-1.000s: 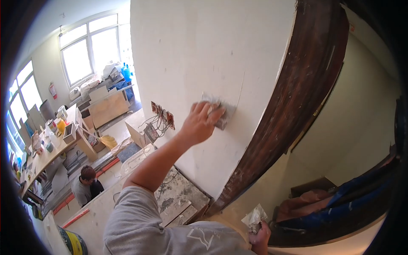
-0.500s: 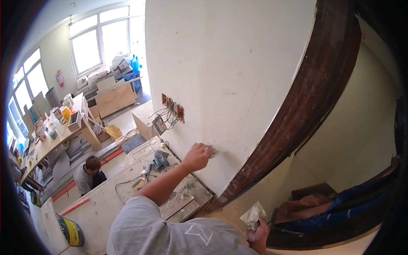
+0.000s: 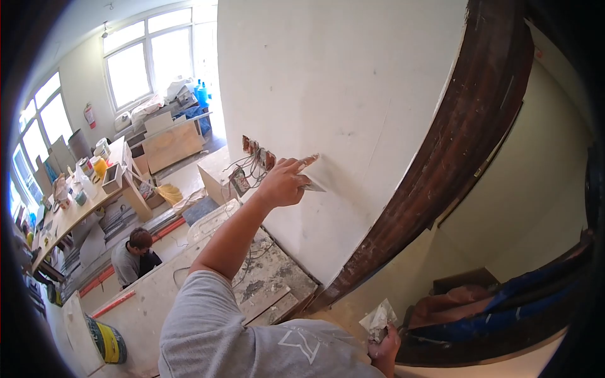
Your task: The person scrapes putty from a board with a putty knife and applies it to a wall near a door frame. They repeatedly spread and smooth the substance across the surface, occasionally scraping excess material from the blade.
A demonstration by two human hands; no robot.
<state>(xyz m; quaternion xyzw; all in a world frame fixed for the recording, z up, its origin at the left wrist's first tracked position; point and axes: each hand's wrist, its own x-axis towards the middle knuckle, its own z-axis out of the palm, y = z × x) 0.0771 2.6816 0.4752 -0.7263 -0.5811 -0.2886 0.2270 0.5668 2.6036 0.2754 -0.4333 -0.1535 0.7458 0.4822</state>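
My left hand is closed round a putty knife, its thin blade against or very near the white wall; one finger is stretched out towards the wall. Just left of this hand, loose wires hang from cut-out electrical boxes. Low at the right, my right hand grips a wide scraper loaded with pale putty, held away from the wall. The handles are mostly hidden by my fingers.
A dusty worktop lies below the wall. A dark wooden trim borders the wall at right. One person is low down at the left, near a bucket. A cluttered table stands behind.
My left hand has moved up the wall with the putty knife, nearer the wires. My right hand with the scraper has hardly moved.
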